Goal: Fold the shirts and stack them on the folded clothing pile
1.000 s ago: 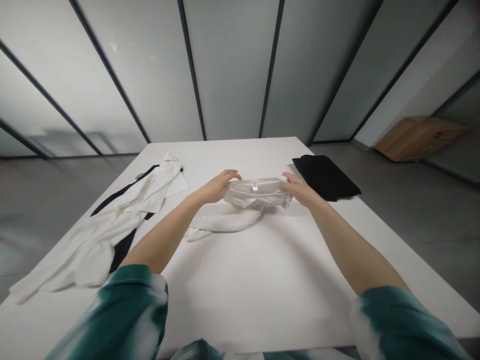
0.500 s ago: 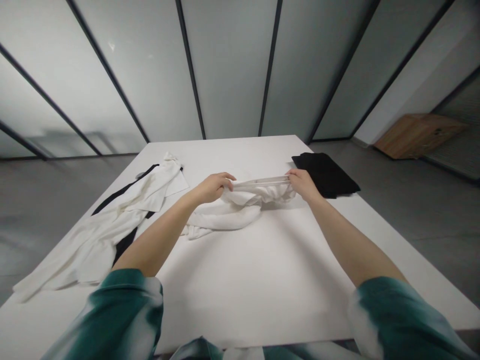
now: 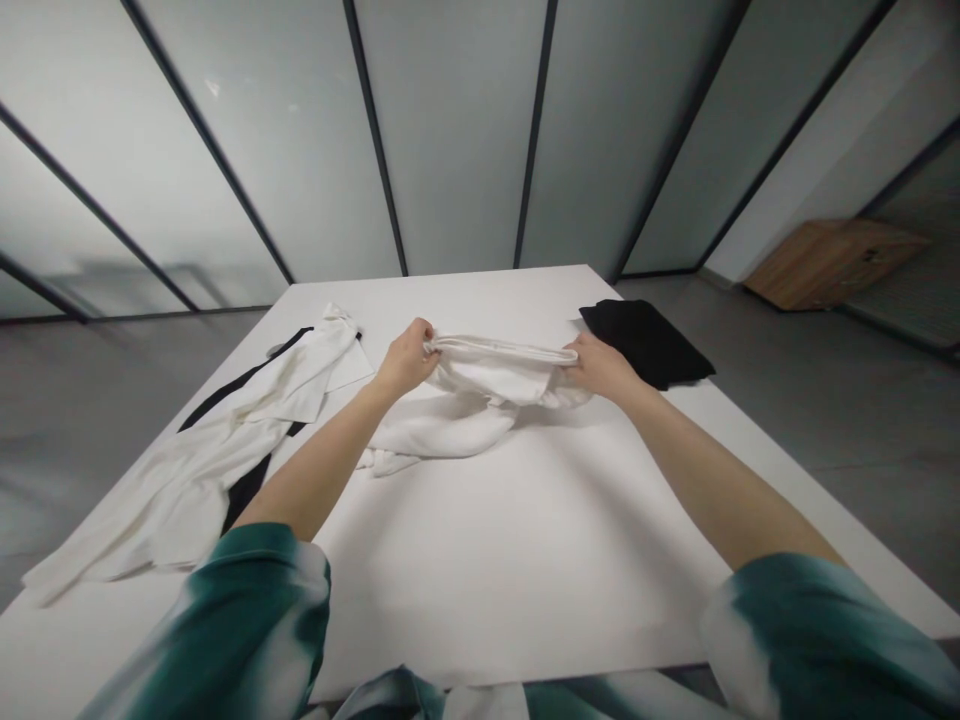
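Between my two hands a white garment [image 3: 495, 375] is stretched by its hem or waist edge, lifted off the table at that edge. Its lower part lies bunched on the tabletop toward the left, and its exact kind cannot be made out. My left hand [image 3: 410, 355] is closed in a pinch on the left end of the edge. At the right end, my right hand [image 3: 596, 365] grips the same edge, its fingertips partly hidden by cloth.
More white clothing [image 3: 255, 430] lies spread along the left side of the white table [image 3: 480, 560], over black cloth [image 3: 244, 495]. A folded black garment [image 3: 649, 340] rests at the right edge. Frosted glass panels [image 3: 457, 130] stand behind; a wooden cabinet [image 3: 832, 262] is at far right.
My left hand has moved left and slightly up, and now pinches the garment's edge at its end. The edge is pulled wider and tauter. My right hand stays nearly in place.
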Demonstrator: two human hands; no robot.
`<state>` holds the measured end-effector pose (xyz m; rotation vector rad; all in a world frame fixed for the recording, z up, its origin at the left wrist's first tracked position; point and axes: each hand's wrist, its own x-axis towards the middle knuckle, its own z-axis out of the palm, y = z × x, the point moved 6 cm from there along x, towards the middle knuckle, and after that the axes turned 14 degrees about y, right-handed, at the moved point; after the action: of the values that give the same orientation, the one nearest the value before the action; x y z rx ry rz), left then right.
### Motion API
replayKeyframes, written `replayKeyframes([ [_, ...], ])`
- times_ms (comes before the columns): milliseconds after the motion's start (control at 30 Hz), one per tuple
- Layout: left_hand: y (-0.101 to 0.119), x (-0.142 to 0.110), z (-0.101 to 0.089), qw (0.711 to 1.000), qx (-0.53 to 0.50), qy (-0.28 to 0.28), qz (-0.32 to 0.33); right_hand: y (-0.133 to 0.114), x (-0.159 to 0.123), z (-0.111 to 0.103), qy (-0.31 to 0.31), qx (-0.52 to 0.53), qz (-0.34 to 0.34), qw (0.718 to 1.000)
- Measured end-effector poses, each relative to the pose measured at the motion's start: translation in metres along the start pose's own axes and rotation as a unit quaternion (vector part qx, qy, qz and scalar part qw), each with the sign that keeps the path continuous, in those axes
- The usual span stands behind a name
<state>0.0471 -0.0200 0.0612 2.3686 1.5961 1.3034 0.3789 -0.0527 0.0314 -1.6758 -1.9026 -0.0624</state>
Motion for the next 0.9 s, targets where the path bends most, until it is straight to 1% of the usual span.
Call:
replayKeyframes([
  [33, -0.003, 0.003, -0.002, 1.0, -0.001, 0.021, -0.018, 0.005, 0.004, -0.002, 0.031, 0.012, 0.023, 0.999],
  [67, -0.006, 0.006, -0.005, 0.999, -0.004, 0.042, -0.035, 0.011, 0.009, -0.004, 0.069, 0.049, 0.055, 0.995],
  [100, -0.009, 0.011, -0.007, 0.997, -0.012, 0.057, -0.052, 0.016, 0.015, -0.006, 0.106, 0.111, 0.092, 0.984],
  [133, -0.012, 0.017, -0.007, 0.995, -0.031, 0.066, -0.074, 0.019, 0.021, -0.006, 0.137, 0.187, 0.129, 0.964],
  [200, -0.018, 0.03, -0.004, 0.982, -0.116, 0.061, -0.139, 0.021, 0.036, -0.006, 0.168, 0.329, 0.182, 0.911],
  [233, -0.02, 0.035, 0.0, 0.966, -0.175, 0.052, -0.182, 0.019, 0.043, -0.007, 0.172, 0.376, 0.196, 0.889],
  [267, -0.021, 0.04, 0.004, 0.945, -0.236, 0.042, -0.224, 0.015, 0.05, -0.01, 0.174, 0.399, 0.2, 0.878],
  [300, -0.02, 0.045, 0.007, 0.921, -0.288, 0.037, -0.259, 0.011, 0.055, -0.015, 0.178, 0.399, 0.197, 0.878],
  [333, -0.018, 0.048, 0.007, 0.902, -0.325, 0.038, -0.282, 0.008, 0.059, -0.024, 0.184, 0.377, 0.187, 0.888],
  [367, -0.015, 0.052, 0.005, 0.891, -0.343, 0.042, -0.295, 0.005, 0.061, -0.034, 0.189, 0.336, 0.174, 0.906],
  [400, -0.013, 0.054, 0.0, 0.89, -0.343, 0.044, -0.297, 0.004, 0.062, -0.046, 0.191, 0.279, 0.16, 0.927],
  [433, -0.01, 0.056, -0.008, 0.898, -0.329, 0.037, -0.291, 0.004, 0.06, -0.058, 0.185, 0.215, 0.15, 0.947],
  [467, -0.008, 0.056, -0.019, 0.91, -0.305, 0.017, -0.28, 0.006, 0.058, -0.069, 0.166, 0.153, 0.146, 0.963],
  [500, -0.007, 0.054, -0.031, 0.923, -0.274, -0.017, -0.269, 0.01, 0.053, -0.078, 0.129, 0.108, 0.152, 0.974],
  [533, -0.006, 0.051, -0.045, 0.933, -0.243, -0.062, -0.258, 0.014, 0.047, -0.085, 0.074, 0.092, 0.166, 0.979],
  [567, -0.006, 0.046, -0.059, 0.936, -0.218, -0.116, -0.252, 0.019, 0.04, -0.09, 0.011, 0.105, 0.185, 0.977],
  [600, -0.008, 0.039, -0.074, 0.93, -0.2, -0.167, -0.258, 0.023, 0.032, -0.094, -0.05, 0.141, 0.205, 0.967],
  [633, -0.009, 0.033, -0.089, 0.919, -0.198, -0.202, -0.272, 0.025, 0.027, -0.099, -0.093, 0.19, 0.221, 0.952],
  [667, -0.009, 0.033, -0.106, 0.913, -0.223, -0.194, -0.281, 0.026, 0.025, -0.105, -0.108, 0.242, 0.231, 0.936],
  [700, -0.008, 0.037, -0.12, 0.911, -0.261, -0.16, -0.276, 0.026, 0.029, -0.11, -0.1, 0.29, 0.232, 0.923],
  [733, -0.006, 0.046, -0.13, 0.912, -0.294, -0.117, -0.263, 0.025, 0.038, -0.115, -0.07, 0.332, 0.224, 0.914],
  [767, -0.003, 0.058, -0.136, 0.914, -0.319, -0.067, -0.242, 0.023, 0.052, -0.118, -0.027, 0.366, 0.211, 0.906],
  [800, -0.001, 0.072, -0.136, 0.917, -0.331, -0.021, -0.22, 0.019, 0.069, -0.118, 0.017, 0.39, 0.193, 0.9],
  [833, 0.0, 0.088, -0.13, 0.924, -0.324, 0.01, -0.203, 0.015, 0.089, -0.115, 0.065, 0.402, 0.181, 0.895],
  [867, -0.001, 0.104, -0.12, 0.933, -0.299, 0.039, -0.195, 0.012, 0.108, -0.109, 0.111, 0.404, 0.182, 0.89],
  [900, -0.007, 0.118, -0.107, 0.94, -0.266, 0.073, -0.201, 0.009, 0.126, -0.101, 0.151, 0.398, 0.194, 0.884],
])
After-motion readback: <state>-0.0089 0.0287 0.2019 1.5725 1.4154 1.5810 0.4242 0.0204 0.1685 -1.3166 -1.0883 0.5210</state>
